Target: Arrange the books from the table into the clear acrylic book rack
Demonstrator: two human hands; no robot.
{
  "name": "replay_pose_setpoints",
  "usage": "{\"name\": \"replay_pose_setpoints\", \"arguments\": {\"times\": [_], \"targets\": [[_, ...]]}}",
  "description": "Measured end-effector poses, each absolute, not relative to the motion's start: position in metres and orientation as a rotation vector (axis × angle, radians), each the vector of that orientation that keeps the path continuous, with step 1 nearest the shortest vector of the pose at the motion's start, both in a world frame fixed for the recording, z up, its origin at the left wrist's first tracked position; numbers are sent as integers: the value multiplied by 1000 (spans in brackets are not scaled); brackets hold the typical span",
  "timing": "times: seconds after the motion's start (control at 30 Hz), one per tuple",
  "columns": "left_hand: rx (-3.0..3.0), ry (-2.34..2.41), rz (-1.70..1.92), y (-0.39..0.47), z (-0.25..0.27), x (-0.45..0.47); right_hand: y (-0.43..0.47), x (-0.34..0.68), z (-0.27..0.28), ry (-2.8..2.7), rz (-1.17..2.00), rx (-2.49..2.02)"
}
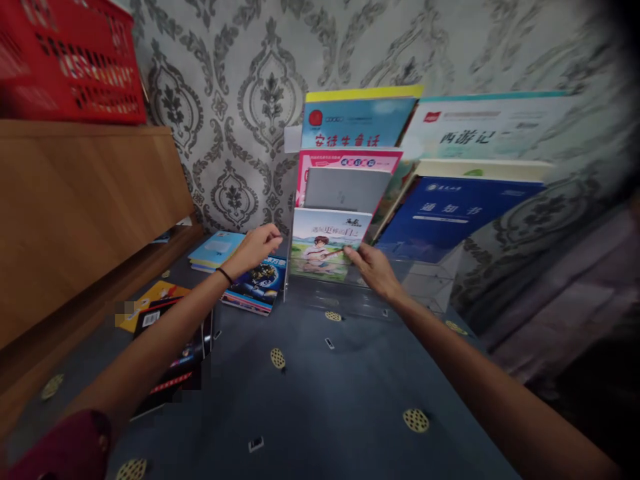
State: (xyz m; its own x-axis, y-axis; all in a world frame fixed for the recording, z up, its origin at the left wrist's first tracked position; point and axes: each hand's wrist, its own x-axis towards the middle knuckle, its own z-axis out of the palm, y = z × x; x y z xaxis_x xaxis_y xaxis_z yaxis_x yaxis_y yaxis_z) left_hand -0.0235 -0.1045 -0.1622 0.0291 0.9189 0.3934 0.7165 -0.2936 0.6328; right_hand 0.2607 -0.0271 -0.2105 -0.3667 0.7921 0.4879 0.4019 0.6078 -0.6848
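My right hand [376, 268] pinches the right edge of a small booklet [320, 233] with a boy drawn on its cover. The booklet stands in the front left pocket of a clear acrylic book rack [345, 293]. Behind it rise a grey booklet [345, 190], a pink book [330, 160] and a blue book with a yellow top [357, 117]. My left hand [257, 248], a dark band at its wrist, hovers left of the rack with fingers curled and nothing visible in them. Below it lies a stack of dark blue books [263, 283].
The rack's right side holds a blue booklet [450, 213] and a pale book [480, 127]. Light blue books [215, 248], a yellow book [157, 293] and a black book [200, 340] lie at left on the dark cloth [340, 407]. A red basket [75, 63] sits on a wooden unit [90, 213].
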Motion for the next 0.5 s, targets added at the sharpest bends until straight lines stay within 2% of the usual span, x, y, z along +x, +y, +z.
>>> {"name": "replay_pose_setpoints", "arguments": {"times": [0.13, 0.23, 0.37, 0.5], "targets": [[1889, 1613, 1139, -102, -161, -29, -22, 256, -211, -1911, 714, -934], [2022, 1585, 1117, -91, -154, -14, -22, 253, -209, -1873, 737, -905], [2210, 1734, 1063, -81, -139, 6, -25, 253, -206, -1871, 595, -954], [2369, 1953, 905, -80, -129, 10, -30, 251, -198, -1989, 319, -1188]]}}
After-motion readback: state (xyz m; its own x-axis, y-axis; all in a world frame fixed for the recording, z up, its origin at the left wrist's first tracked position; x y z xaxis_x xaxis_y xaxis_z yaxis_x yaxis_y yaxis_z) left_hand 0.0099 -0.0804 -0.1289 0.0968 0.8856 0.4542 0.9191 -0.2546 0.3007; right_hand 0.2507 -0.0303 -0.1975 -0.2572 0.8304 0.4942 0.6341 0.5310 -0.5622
